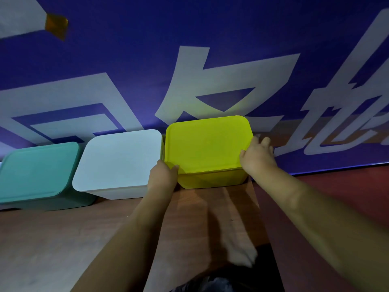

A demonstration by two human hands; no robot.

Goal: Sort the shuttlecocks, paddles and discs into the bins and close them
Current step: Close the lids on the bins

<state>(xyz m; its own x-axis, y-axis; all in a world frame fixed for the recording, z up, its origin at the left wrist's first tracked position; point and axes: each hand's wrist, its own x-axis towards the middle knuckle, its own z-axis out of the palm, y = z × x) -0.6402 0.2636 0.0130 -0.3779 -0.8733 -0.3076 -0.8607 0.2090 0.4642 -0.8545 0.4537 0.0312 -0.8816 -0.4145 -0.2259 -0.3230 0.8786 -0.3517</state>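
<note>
Three lidded bins stand in a row against a blue banner: a teal bin [40, 173] on the left, a white bin [117, 161] in the middle and a yellow-green bin [212, 178] on the right. A yellow-green lid [206, 144] lies on top of the right bin. My left hand [163, 175] holds the lid's near left corner, thumb on top. My right hand [257, 157] grips the lid's right edge, fingers curled over it. No shuttlecocks, paddles or discs show; the bins' insides are hidden.
The bins sit on a wooden floor [63, 239]. A blue banner [210, 49] with large white characters rises right behind them. A dark red floor strip [347, 197] lies to the right. My own foot [240, 251] shows below, between my arms.
</note>
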